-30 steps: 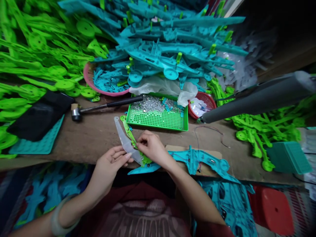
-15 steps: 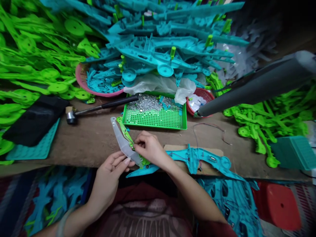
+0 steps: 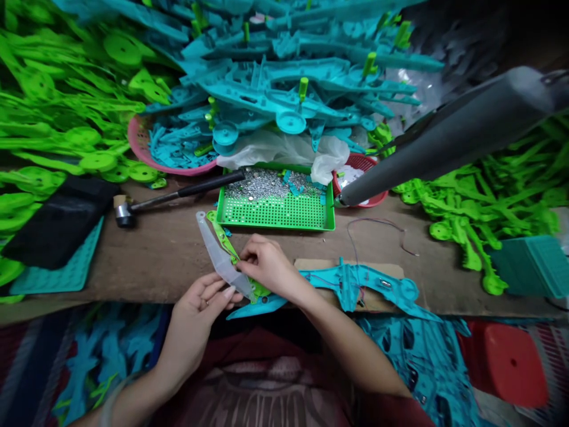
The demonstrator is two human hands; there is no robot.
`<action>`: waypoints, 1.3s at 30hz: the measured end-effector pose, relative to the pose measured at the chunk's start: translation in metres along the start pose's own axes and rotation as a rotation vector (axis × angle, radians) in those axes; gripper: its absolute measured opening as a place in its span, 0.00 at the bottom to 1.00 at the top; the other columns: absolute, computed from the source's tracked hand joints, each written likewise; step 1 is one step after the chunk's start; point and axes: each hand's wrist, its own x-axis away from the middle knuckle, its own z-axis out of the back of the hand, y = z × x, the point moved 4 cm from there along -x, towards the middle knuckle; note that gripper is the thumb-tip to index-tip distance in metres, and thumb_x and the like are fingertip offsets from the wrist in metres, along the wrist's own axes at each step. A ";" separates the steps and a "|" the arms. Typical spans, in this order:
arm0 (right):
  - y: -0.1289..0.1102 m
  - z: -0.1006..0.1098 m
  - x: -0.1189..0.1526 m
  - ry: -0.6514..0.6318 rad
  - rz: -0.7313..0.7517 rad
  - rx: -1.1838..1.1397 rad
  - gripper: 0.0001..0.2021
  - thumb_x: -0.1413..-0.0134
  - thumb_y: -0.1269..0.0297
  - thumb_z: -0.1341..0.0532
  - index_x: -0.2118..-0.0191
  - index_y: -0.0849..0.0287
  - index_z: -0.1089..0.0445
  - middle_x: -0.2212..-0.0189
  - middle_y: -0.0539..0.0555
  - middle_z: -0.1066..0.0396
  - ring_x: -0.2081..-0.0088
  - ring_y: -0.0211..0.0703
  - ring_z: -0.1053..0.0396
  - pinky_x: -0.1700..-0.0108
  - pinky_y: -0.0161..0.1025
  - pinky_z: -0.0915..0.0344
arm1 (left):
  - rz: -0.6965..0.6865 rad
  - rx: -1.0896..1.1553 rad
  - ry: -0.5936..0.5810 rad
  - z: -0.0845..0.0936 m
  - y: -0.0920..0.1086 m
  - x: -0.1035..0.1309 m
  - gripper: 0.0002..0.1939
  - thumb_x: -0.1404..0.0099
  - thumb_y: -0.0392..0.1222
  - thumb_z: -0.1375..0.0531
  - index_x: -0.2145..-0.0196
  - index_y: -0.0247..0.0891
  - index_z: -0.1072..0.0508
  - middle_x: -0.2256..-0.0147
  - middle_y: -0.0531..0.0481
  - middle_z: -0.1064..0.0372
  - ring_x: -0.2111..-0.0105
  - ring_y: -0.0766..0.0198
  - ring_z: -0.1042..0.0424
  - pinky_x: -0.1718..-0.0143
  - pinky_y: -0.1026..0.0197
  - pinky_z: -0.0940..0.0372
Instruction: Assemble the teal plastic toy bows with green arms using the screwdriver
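Note:
My left hand [image 3: 207, 302] pinches the lower end of a translucent white plastic blade-shaped piece [image 3: 217, 252], thumb on top. Beside that piece lies a slim green plastic arm [image 3: 224, 240], which joins a rounded green part near the table edge. My right hand [image 3: 267, 261] is closed, its fingertips at the middle of the green arm; whatever they pinch is too small to make out. Under my right wrist stretches a long blue bow-shaped plastic body [image 3: 349, 284] with thin wires, partly resting on cardboard [image 3: 306, 264].
A green perforated tray [image 3: 275, 219] holds small metal bits and blue pieces. Left of it lies a hammer [image 3: 169, 196]. A pink basket [image 3: 137, 142], a red basket [image 3: 368, 198] and a grey tool [image 3: 435, 142] stand around it. Blue parts [image 3: 267, 89] and green parts [image 3: 53, 118] are heaped behind.
The view has shifted slightly. Both hands stay at the same pieces, with only slight movement of the right fingers.

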 end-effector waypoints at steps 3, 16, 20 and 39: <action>-0.003 -0.001 -0.002 0.001 -0.002 0.053 0.08 0.47 0.76 0.33 0.74 0.63 0.31 0.71 0.47 0.38 0.70 0.32 0.39 0.66 0.33 0.45 | -0.009 -0.003 -0.025 -0.001 -0.002 -0.001 0.27 0.45 0.51 0.27 0.52 0.39 0.28 0.57 0.48 0.20 0.66 0.64 0.20 0.61 0.64 0.26; -0.010 -0.005 -0.006 0.035 0.044 0.198 0.10 0.52 0.72 0.33 0.76 0.60 0.35 0.72 0.46 0.42 0.71 0.35 0.44 0.68 0.35 0.50 | -0.152 -0.109 -0.071 0.000 0.015 -0.012 0.25 0.42 0.54 0.30 0.55 0.39 0.32 0.68 0.53 0.24 0.72 0.64 0.23 0.69 0.62 0.25; -0.008 0.000 -0.001 -0.017 0.103 0.160 0.07 0.46 0.73 0.35 0.74 0.62 0.29 0.71 0.47 0.39 0.68 0.35 0.39 0.64 0.35 0.44 | -0.143 -0.204 -0.113 -0.003 0.027 -0.024 0.28 0.46 0.55 0.29 0.55 0.37 0.33 0.72 0.55 0.25 0.75 0.64 0.24 0.72 0.62 0.25; 0.013 0.006 0.089 -0.004 0.371 0.409 0.40 0.39 0.61 0.35 0.28 0.60 0.57 0.42 0.65 0.33 0.41 0.58 0.36 0.42 0.57 0.33 | -0.071 -0.457 -0.115 -0.003 0.051 -0.042 0.28 0.49 0.54 0.26 0.61 0.40 0.37 0.81 0.53 0.26 0.82 0.60 0.25 0.81 0.64 0.31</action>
